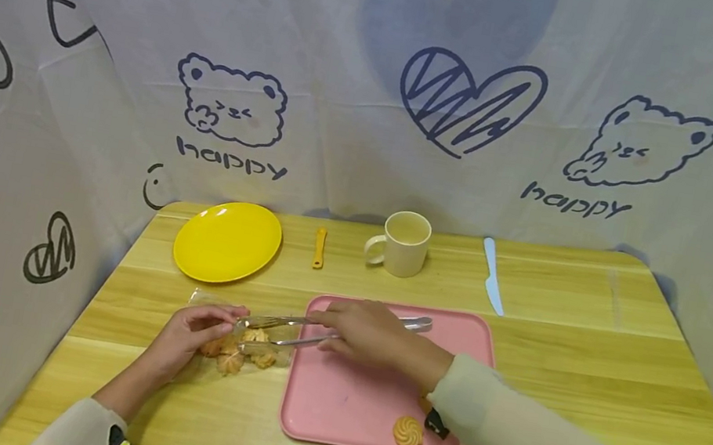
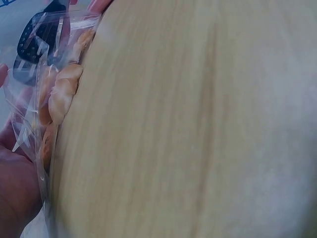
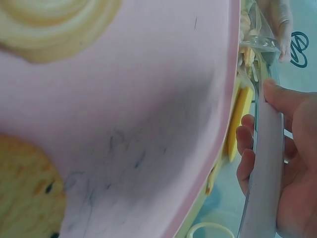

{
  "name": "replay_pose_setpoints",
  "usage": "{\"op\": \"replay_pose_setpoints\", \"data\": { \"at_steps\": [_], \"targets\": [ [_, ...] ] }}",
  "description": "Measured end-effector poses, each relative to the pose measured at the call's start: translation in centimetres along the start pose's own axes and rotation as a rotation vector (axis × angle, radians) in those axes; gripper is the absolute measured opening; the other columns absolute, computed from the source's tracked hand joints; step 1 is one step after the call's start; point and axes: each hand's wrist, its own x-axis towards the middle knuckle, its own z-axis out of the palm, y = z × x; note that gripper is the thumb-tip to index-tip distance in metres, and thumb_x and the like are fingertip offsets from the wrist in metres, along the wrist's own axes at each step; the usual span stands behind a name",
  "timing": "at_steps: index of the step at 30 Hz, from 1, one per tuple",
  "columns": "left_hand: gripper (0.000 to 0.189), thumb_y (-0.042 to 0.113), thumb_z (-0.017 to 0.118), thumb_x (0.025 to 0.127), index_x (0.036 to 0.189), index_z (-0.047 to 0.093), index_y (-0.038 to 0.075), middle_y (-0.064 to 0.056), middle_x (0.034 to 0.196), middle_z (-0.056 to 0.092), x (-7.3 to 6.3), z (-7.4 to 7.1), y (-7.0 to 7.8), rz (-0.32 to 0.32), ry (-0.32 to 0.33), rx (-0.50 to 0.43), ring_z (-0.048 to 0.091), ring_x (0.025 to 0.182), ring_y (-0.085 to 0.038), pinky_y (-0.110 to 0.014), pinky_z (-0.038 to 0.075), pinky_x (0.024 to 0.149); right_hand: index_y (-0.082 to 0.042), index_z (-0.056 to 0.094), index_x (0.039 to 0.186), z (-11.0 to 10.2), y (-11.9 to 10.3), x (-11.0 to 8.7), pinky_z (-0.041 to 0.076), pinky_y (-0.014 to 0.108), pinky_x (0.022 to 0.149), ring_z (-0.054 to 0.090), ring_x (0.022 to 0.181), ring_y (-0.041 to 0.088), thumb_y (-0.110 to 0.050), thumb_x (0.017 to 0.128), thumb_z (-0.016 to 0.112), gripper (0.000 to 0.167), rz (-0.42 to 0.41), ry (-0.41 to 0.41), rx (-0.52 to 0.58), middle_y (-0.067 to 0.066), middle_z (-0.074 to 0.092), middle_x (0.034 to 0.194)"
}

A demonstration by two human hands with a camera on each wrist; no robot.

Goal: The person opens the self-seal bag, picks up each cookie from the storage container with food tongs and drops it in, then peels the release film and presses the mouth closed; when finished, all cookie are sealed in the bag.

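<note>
My left hand [image 1: 181,341] pinches the edge of a clear plastic bag [image 1: 282,359] of cookies [image 1: 229,364], left of the pink tray [image 1: 338,410]. With my right hand [image 1: 372,337] I grip metal tongs [image 1: 419,323] above the tray. The tong tips reach left into the bag, spread on either side of a cookie [image 1: 255,335]. In the left wrist view a dark tong head [image 2: 42,37] with small dots shows through the plastic. A swirled cookie [image 1: 408,433] lies on the tray's near side; a speckled cookie [image 3: 29,188] beside it is mostly behind my right sleeve in the head view.
Along the back of the wooden table [image 1: 590,359] are a yellow plate [image 1: 227,242], a small orange handle-like piece [image 1: 319,249], a cream mug [image 1: 405,245] and a light blue knife [image 1: 493,277]. Cloth with drawings [image 1: 339,156] hangs behind and at both sides.
</note>
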Motion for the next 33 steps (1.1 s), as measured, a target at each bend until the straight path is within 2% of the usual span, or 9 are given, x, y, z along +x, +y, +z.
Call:
{"op": "replay_pose_setpoints", "data": {
  "at_steps": [9, 16, 19, 24, 33],
  "targets": [
    [0.013, -0.006, 0.060, 0.100, 0.106, 0.072, -0.006, -0.005, 0.129, 0.072, -0.1, 0.1, 0.0, 0.018, 0.011, 0.035, 0.065, 0.122, -0.011, -0.022, 0.052, 0.102, -0.019, 0.058, 0.148, 0.6, -0.4, 0.8, 0.055, 0.036, 0.089, 0.066, 0.099, 0.013, -0.038, 0.102, 0.066, 0.050, 0.013, 0.004, 0.056, -0.001, 0.072, 0.114],
    [0.014, -0.005, 0.061, 0.100, 0.108, 0.066, -0.015, -0.005, 0.129, 0.072, -0.1, 0.2, 0.1, 0.011, 0.023, 0.056, 0.065, 0.122, -0.010, -0.023, 0.053, 0.100, -0.019, 0.057, 0.149, 1.4, -0.6, 1.0, 0.053, 0.042, 0.101, 0.065, 0.119, 0.019, -0.039, 0.102, 0.065, 0.052, 0.055, -0.013, 0.128, 0.001, 0.069, 0.132],
    [0.015, -0.004, 0.061, 0.101, 0.109, 0.066, -0.015, -0.003, 0.129, 0.072, -0.1, 0.2, 0.1, 0.002, 0.024, 0.060, 0.064, 0.122, -0.009, -0.023, 0.053, 0.100, -0.019, 0.057, 0.149, 1.4, -0.6, 1.0, 0.052, 0.043, 0.103, 0.063, 0.123, 0.022, -0.039, 0.102, 0.065, 0.052, 0.059, -0.022, 0.143, 0.002, 0.068, 0.136],
    [0.015, -0.004, 0.060, 0.101, 0.109, 0.068, -0.013, -0.001, 0.128, 0.072, -0.2, 0.3, 0.2, 0.002, 0.021, 0.060, 0.064, 0.122, -0.008, -0.022, 0.052, 0.101, -0.021, 0.057, 0.149, 1.3, -0.2, 0.8, 0.054, 0.042, 0.098, 0.065, 0.116, 0.018, -0.040, 0.099, 0.069, 0.055, 0.057, -0.034, 0.138, 0.001, 0.069, 0.130],
    [0.020, -0.005, 0.060, 0.101, 0.110, 0.060, -0.022, -0.005, 0.129, 0.072, -0.1, 0.2, 0.1, 0.012, 0.021, 0.055, 0.064, 0.123, -0.009, -0.021, 0.051, 0.103, -0.029, 0.053, 0.152, 1.0, 0.5, -0.3, 0.054, 0.036, 0.087, 0.060, 0.097, 0.009, -0.041, 0.099, 0.069, 0.057, 0.069, -0.057, 0.127, -0.003, 0.068, 0.117]
  ]
}}
